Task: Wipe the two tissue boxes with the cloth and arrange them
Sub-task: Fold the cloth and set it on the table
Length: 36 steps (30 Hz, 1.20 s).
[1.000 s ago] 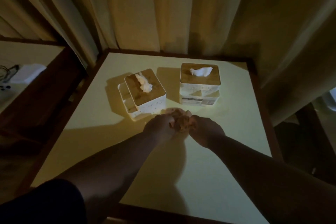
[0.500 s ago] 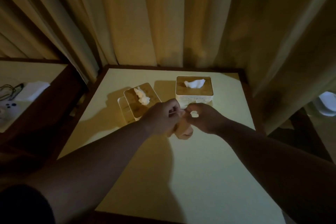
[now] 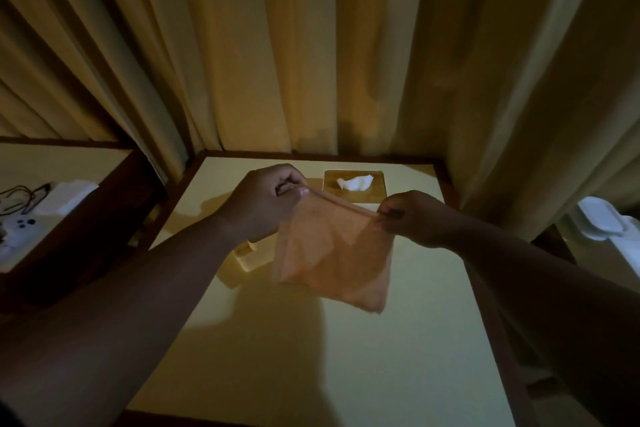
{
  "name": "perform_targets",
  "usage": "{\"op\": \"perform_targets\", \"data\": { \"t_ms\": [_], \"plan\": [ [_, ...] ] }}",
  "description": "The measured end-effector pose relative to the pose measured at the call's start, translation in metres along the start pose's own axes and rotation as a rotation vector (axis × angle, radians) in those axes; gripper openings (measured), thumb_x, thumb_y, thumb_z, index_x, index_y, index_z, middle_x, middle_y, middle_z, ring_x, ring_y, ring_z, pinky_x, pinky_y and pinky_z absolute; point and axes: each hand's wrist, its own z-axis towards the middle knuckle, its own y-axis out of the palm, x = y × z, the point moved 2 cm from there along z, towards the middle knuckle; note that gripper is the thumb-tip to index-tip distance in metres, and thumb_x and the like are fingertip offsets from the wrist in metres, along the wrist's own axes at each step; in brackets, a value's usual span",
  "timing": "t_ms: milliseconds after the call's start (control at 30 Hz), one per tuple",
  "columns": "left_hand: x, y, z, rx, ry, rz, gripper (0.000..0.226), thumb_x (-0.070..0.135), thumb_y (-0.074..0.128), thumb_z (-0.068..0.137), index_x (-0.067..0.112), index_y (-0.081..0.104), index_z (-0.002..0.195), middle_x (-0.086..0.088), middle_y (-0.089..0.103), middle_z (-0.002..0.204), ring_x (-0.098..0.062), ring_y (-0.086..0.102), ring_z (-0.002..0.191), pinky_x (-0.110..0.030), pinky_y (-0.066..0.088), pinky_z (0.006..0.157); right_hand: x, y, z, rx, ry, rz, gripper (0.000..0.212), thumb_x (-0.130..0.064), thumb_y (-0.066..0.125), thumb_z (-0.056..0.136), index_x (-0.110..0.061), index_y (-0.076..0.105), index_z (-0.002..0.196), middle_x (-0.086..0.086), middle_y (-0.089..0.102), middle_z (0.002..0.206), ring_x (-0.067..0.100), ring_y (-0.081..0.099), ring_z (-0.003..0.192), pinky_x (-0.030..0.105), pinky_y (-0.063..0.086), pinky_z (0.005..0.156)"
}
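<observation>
my left hand (image 3: 263, 204) and right hand (image 3: 414, 218) are raised above the bench (image 3: 311, 357), apart from each other, each pinching a top corner of the cloth (image 3: 334, 253). the cloth is orange, stretched between them along its top edge, hanging open in the air over the middle of the bench. right tissue box (image 3: 355, 185) stands at the back of the bench, wooden lid up, a white tissue (image 3: 356, 182) poking out; its front is partly hidden by the cloth. left tissue box (image 3: 249, 255) is mostly hidden under my left hand and the cloth, only a pale lower corner showing. curtains (image 3: 311, 45) hang behind. a side surface (image 3: 52, 163) to the left carries cables and a white item, too dim to tell more.
</observation>
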Motion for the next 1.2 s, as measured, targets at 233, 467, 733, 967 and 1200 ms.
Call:
{"op": "perform_targets", "data": {
  "t_ms": [233, 467, 733, 967, 1200],
  "plan": [
    [-0.001, -0.008, -0.003, 0.081, -0.061, -0.079, 0.006, 0.016, 0.066, 0.097, 0.015, 0.071, 0.094, -0.002, 0.07, 0.086, 0.007, 0.059, 0.068, -0.008, 0.042, 0.056, 0.019, -0.005, -0.016, -0.097, 0.076, 0.002, 0.016, -0.022, 0.06, 0.102, -0.022, 0.067, 0.087, -0.005, 0.067, 0.093, 0.015, 0.065, 0.092, 0.023, 0.049, 0.074],
    [-0.017, -0.013, 0.0, 0.103, -0.163, -0.195, 0.012, 0.017, 0.067, 0.096, 0.025, 0.071, 0.088, -0.002, 0.073, 0.086, -0.01, 0.066, 0.077, -0.032, 0.051, 0.074, 0.015, -0.005, -0.022, 0.028, 0.116, 0.381, 0.027, -0.011, 0.067, 0.096, -0.016, 0.054, 0.072, -0.002, 0.057, 0.074, 0.012, 0.055, 0.071, 0.016, 0.042, 0.055],
    [-0.02, -0.001, -0.008, 0.096, -0.405, -0.487, 0.01, 0.01, 0.06, 0.099, 0.013, 0.068, 0.105, -0.018, 0.069, 0.107, -0.03, 0.067, 0.097, -0.04, 0.056, 0.083, 0.017, -0.01, -0.023, 0.056, 0.202, 0.892, 0.009, -0.018, 0.069, 0.094, -0.016, 0.062, 0.09, 0.008, 0.058, 0.085, 0.022, 0.053, 0.072, 0.027, 0.044, 0.052],
    [-0.004, 0.024, -0.023, 0.008, -0.408, -0.563, 0.019, 0.007, 0.052, 0.102, 0.017, 0.068, 0.103, -0.016, 0.067, 0.098, -0.029, 0.066, 0.089, -0.039, 0.057, 0.073, 0.001, 0.002, -0.03, 0.052, 0.163, 0.964, 0.016, -0.011, 0.056, 0.102, -0.011, 0.072, 0.1, 0.006, 0.074, 0.099, 0.028, 0.07, 0.097, 0.039, 0.057, 0.079],
    [0.031, 0.061, -0.036, -0.222, -0.321, -0.539, 0.023, -0.001, 0.053, 0.1, 0.02, 0.063, 0.104, -0.006, 0.072, 0.082, -0.021, 0.07, 0.076, -0.035, 0.058, 0.07, -0.05, 0.029, -0.038, 0.073, 0.075, 0.702, 0.013, -0.018, 0.072, 0.093, -0.017, 0.076, 0.105, -0.004, 0.075, 0.098, 0.014, 0.072, 0.092, 0.026, 0.056, 0.076]
  ]
}}
